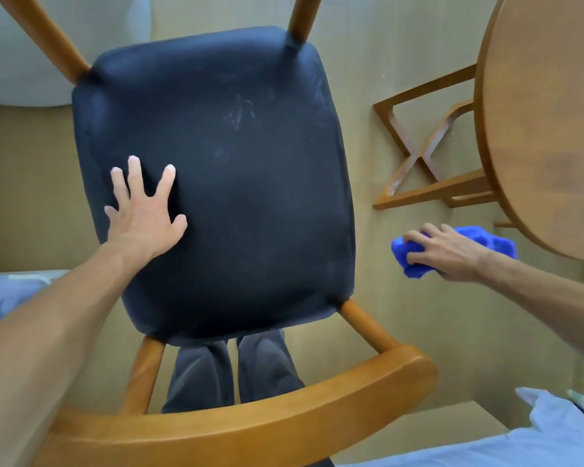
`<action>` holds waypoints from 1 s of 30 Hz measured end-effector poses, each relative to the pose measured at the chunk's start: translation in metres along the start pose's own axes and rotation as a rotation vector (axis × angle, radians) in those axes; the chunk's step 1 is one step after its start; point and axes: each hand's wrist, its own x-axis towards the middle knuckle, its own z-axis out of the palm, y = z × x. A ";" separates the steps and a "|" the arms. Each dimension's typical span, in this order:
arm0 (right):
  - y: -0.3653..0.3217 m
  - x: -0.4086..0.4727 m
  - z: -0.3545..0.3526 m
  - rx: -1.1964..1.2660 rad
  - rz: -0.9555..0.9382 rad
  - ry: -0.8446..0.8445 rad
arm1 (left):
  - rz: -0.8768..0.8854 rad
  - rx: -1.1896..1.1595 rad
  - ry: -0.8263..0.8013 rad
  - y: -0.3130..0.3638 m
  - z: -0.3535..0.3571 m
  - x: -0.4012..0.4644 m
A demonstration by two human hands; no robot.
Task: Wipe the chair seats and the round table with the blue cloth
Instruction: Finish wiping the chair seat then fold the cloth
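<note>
The right hand (pixel 452 254) has its grip closed around the bunched blue cloth (pixel 415 261), held in the air between the chair seat (pixel 223 183) and the round tabletop (pixel 550 123), touching neither. The left hand (pixel 145 210) lies flat on the dark seat, fingers spread wide, holding nothing. Faint pale scuffs mark the seat. Below is beige floor (pixel 402 332). The tabletop is cut off at the right edge; the cloth's far end is hidden behind the hand.

Matt, perhaps fabric seat (pixel 223 183); glossy wooden table (pixel 547 123)
</note>
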 end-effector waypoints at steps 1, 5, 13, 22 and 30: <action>0.002 -0.002 -0.003 0.035 0.007 0.107 | -0.009 0.001 0.004 0.000 0.000 0.000; -0.062 0.033 -0.028 0.177 -0.248 0.451 | -0.008 0.017 -0.013 0.001 -0.002 0.000; -0.058 0.041 -0.026 0.076 -0.303 0.341 | 0.003 0.061 -0.023 -0.005 -0.007 -0.002; -0.078 0.107 -0.094 0.746 0.424 0.978 | -0.008 0.052 0.125 -0.006 -0.007 -0.005; -0.126 0.184 -0.142 0.720 0.804 0.989 | -0.139 -0.093 0.108 -0.029 0.006 0.010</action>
